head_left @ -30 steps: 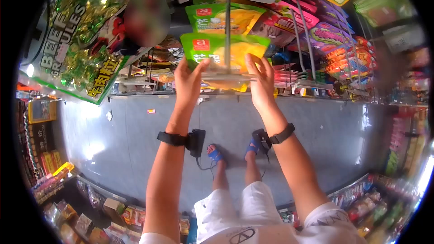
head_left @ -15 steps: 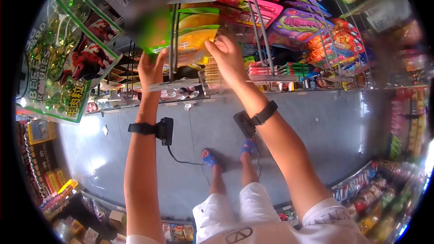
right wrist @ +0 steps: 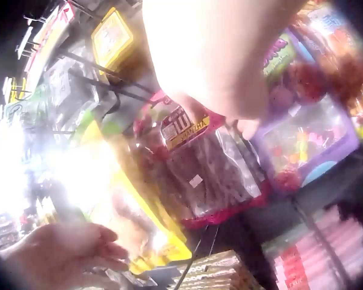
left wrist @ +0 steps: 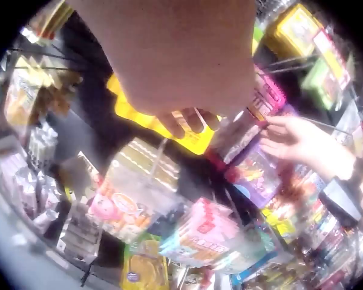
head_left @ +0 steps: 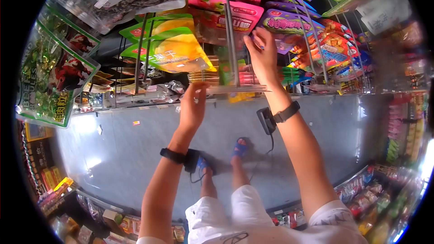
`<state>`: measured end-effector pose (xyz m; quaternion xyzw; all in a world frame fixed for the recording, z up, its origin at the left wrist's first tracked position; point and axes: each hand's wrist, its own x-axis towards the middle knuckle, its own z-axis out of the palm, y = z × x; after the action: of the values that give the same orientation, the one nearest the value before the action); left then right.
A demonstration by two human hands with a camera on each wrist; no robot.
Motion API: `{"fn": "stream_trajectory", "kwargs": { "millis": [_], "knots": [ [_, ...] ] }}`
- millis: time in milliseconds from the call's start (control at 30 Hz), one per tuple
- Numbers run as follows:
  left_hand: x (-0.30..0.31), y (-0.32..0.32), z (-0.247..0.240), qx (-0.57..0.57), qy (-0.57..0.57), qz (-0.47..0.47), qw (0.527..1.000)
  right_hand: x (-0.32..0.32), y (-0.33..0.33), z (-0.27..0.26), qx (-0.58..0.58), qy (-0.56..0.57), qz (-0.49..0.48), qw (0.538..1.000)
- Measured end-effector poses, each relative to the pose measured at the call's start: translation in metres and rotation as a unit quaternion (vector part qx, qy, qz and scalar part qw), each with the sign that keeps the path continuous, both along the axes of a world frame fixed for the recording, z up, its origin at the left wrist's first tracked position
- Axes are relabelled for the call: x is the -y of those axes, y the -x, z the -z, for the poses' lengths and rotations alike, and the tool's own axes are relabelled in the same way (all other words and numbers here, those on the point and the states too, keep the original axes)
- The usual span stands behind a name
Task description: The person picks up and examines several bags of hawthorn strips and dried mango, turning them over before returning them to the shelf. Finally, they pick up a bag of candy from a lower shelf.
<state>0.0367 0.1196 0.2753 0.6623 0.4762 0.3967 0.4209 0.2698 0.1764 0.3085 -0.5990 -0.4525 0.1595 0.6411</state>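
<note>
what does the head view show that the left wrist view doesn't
Only the head view: the sandals, white shorts and beef bag.

Only the left wrist view: the pink-printed front of the pale bag.

Both: left hand, right hand, yellow bag, pink bag and purple bag.

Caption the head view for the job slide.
At the snack rack: right hand open near a pink pouch, left hand open near green-and-yellow pouches on hooks.
</note>
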Motion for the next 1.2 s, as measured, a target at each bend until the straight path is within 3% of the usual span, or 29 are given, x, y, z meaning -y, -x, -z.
{"fn": "stream_trajectory", "kwargs": {
  "millis": [33,67,100,167,200,300,467,533,600,667,733,833,933,1033,1167,1200],
  "knots": [
    [-0.004,-0.013,-0.001,-0.007,-0.032,0.041,0.999,-0.002,-0.004,0.0,-0.031,0.02,-0.027,0.999],
    [-0.008,-0.025,-0.003,0.019,0.004,0.068,0.998,-0.004,-0.008,-0.001,-0.062,0.04,-0.053,0.996],
    [-0.015,-0.037,-0.006,0.022,-0.027,0.064,0.997,-0.007,-0.012,-0.002,-0.093,0.058,-0.081,0.991],
    [-0.03,-0.057,-0.018,0.023,-0.088,0.053,0.994,-0.012,-0.019,0.0,-0.036,0.043,-0.085,0.995],
    [-0.034,-0.063,-0.026,0.064,-0.01,0.062,0.996,-0.013,-0.02,-0.001,-0.037,0.034,-0.097,0.994],
    [-0.057,-0.073,-0.024,0.081,-0.105,0.02,0.991,-0.018,-0.017,-0.005,-0.091,-0.006,-0.151,0.984],
    [-0.087,-0.071,-0.03,0.161,-0.053,-0.018,0.985,-0.013,-0.023,-0.016,-0.075,0.039,-0.158,0.984],
    [-0.088,-0.074,-0.035,0.139,-0.048,-0.04,0.988,-0.01,-0.022,-0.017,-0.013,0.056,-0.128,0.99],
    [-0.084,-0.08,-0.04,0.115,-0.046,-0.077,0.989,-0.004,-0.018,-0.021,-0.054,0.044,-0.132,0.989],
    [-0.085,-0.059,-0.062,0.126,0.113,0.038,0.985,-0.004,-0.018,-0.022,-0.079,0.027,-0.141,0.986],
    [-0.081,-0.073,-0.054,0.145,0.209,-0.052,0.966,0.001,-0.019,-0.021,-0.091,0.014,-0.155,0.984],
    [-0.077,-0.086,-0.051,0.227,0.062,-0.11,0.966,0.018,-0.016,-0.028,-0.096,0.048,-0.178,0.978],
    [-0.061,-0.083,-0.068,0.159,0.219,-0.167,0.948,0.032,-0.015,-0.03,-0.12,0.04,-0.188,0.974],
    [-0.056,-0.083,-0.038,0.222,0.094,-0.194,0.951,0.042,-0.015,-0.031,-0.157,0.033,-0.206,0.965],
    [-0.044,-0.075,-0.032,0.323,0.124,-0.182,0.92,0.059,-0.009,-0.034,-0.202,0.034,-0.204,0.957],
    [-0.042,-0.073,-0.032,0.285,0.104,-0.198,0.932,0.058,-0.007,-0.03,-0.203,0.026,-0.199,0.959]
  ]
}}
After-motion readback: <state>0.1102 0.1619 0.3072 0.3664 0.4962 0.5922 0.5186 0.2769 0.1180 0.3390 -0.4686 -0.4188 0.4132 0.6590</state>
